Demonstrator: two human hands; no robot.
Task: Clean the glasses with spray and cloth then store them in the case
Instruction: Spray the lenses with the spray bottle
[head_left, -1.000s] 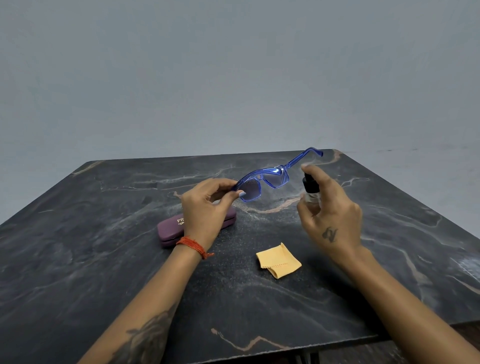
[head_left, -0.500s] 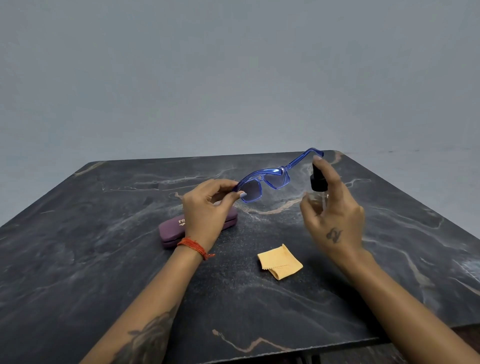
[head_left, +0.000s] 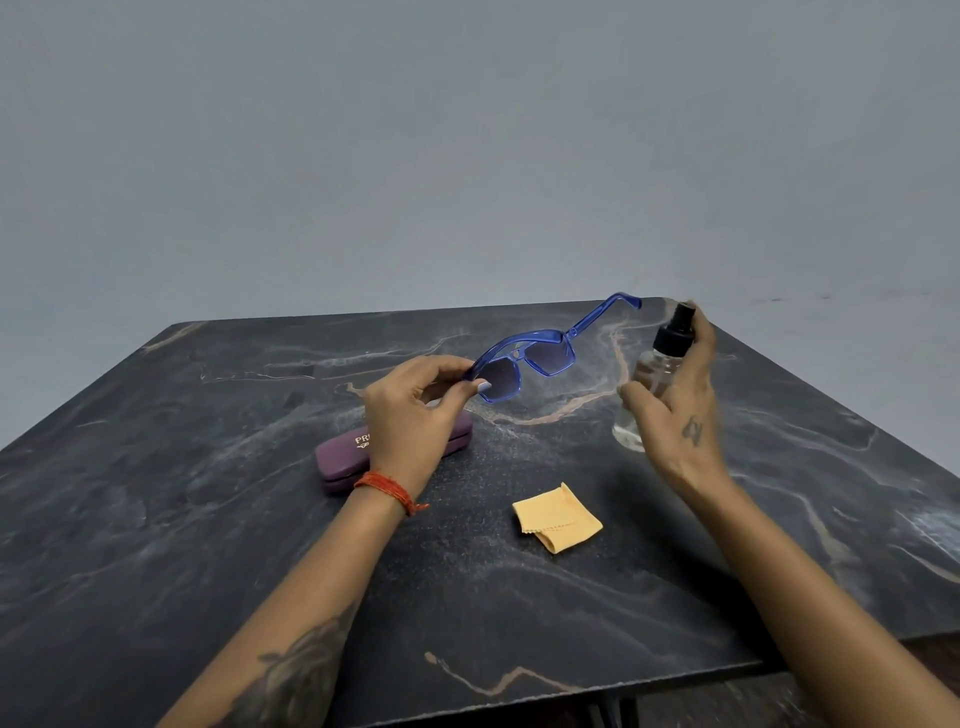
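Observation:
My left hand (head_left: 413, 410) pinches the left end of the blue-framed glasses (head_left: 540, 356) and holds them above the table, lenses facing me, one temple arm pointing back and to the right. To the right of the glasses, my right hand (head_left: 675, 410) grips a clear spray bottle (head_left: 652, 382) with a black nozzle, forefinger on top of the nozzle. The shut purple case (head_left: 340, 460) lies on the table below my left hand, partly hidden by it. A folded yellow cloth (head_left: 556, 519) lies between my forearms.
The dark marble table (head_left: 208, 519) carries everything; its front edge runs along the bottom of the view and its right corner lies near my right forearm. A plain grey wall (head_left: 467, 156) stands behind it.
My right hand has carried the spray bottle to the right and slightly up, away from the glasses. My left hand and the glasses have stayed almost still.

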